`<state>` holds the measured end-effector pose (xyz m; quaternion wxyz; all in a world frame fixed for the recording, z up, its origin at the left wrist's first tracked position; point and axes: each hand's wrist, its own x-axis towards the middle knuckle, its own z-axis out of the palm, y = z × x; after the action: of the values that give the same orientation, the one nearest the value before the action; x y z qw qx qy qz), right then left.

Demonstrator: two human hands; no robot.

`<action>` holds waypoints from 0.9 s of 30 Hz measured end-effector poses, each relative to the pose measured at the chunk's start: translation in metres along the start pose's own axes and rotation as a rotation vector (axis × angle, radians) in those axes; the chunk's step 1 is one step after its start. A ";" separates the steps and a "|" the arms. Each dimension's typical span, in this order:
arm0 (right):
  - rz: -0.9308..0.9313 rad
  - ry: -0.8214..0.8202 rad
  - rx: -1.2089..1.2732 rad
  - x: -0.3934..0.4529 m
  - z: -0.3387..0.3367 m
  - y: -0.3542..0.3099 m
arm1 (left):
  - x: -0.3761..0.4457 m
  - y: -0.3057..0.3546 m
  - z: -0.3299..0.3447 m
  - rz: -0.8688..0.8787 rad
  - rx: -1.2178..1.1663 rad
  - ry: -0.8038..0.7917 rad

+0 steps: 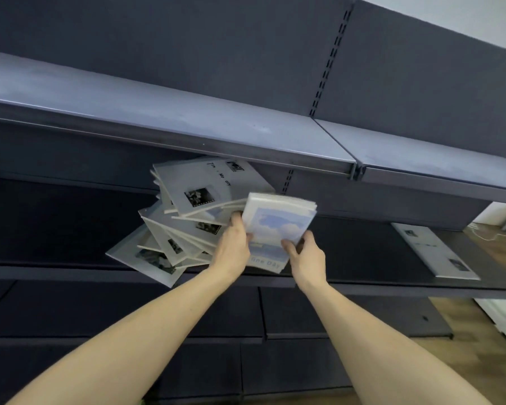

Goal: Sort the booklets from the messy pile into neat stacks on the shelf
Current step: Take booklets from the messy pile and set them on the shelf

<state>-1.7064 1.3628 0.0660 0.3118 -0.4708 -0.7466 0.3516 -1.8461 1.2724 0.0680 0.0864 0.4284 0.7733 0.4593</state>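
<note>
A messy pile of grey booklets [184, 217] with black-and-white photo covers sprawls on the dark middle shelf [56, 229], some hanging over its front edge. Both hands hold a bundle of blue sky-cover booklets [278, 223] just right of the pile. My left hand [231, 244] grips the bundle's left edge, fingers tucked behind it. My right hand [306, 255] pinches its lower right corner, thumb on the cover. A neat stack of grey booklets [433, 249] lies further right on the same shelf.
An upper grey shelf [187, 124] overhangs the pile close above. Dark lower shelves [129, 311] run beneath my arms. Wooden floor [494, 249] shows at the right behind the shelving.
</note>
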 end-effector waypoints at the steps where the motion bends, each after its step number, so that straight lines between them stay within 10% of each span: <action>1: 0.012 0.001 0.007 0.002 -0.001 0.004 | -0.001 0.000 0.008 -0.012 0.002 0.011; 27: 0.211 -0.248 -0.070 0.105 -0.048 0.118 | 0.036 0.025 0.156 -0.212 0.127 0.014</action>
<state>-1.6491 1.5069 0.0108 0.1620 -0.5103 -0.7375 0.4117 -1.7716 1.4032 0.0090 0.1016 0.3457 0.8423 0.4009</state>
